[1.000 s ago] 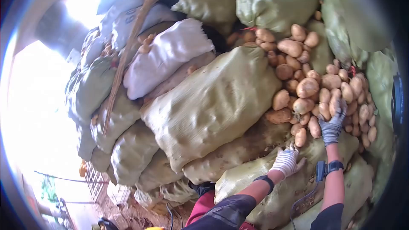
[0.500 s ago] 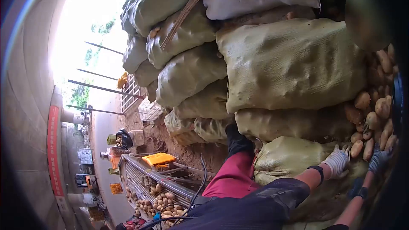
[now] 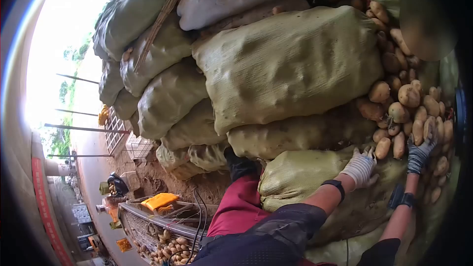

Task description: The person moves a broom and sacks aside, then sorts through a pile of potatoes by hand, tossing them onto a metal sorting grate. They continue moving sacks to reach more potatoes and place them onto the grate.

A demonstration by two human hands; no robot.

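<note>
My left hand (image 3: 362, 169), in a striped whitish glove, lies on a greenish woven sack (image 3: 308, 170) at the left edge of a heap of loose potatoes (image 3: 398, 112). Its fingers are apart and nothing shows in them. A potato (image 3: 382, 148) lies just beyond its fingertips. My right hand (image 3: 420, 155), in a grey-blue striped glove, reaches into the heap, fingers stretched over the potatoes. Another potato (image 3: 399, 146) lies beside its left edge. Its palm side is hidden, and no potato is visibly lifted.
Large filled sacks (image 3: 290, 69) are stacked ahead and to the left. A dry stalk bundle (image 3: 162, 19) lies across some. At lower left, a metal-sided cart (image 3: 152, 221) holds potatoes and an orange cloth (image 3: 160, 201). My leg in red trousers (image 3: 239, 197) stands beside the sacks.
The camera view has swung right, so the sacks and cart appear farther left. My right hand has moved slightly farther into the potatoes. My left hand stays near the same potato.
</note>
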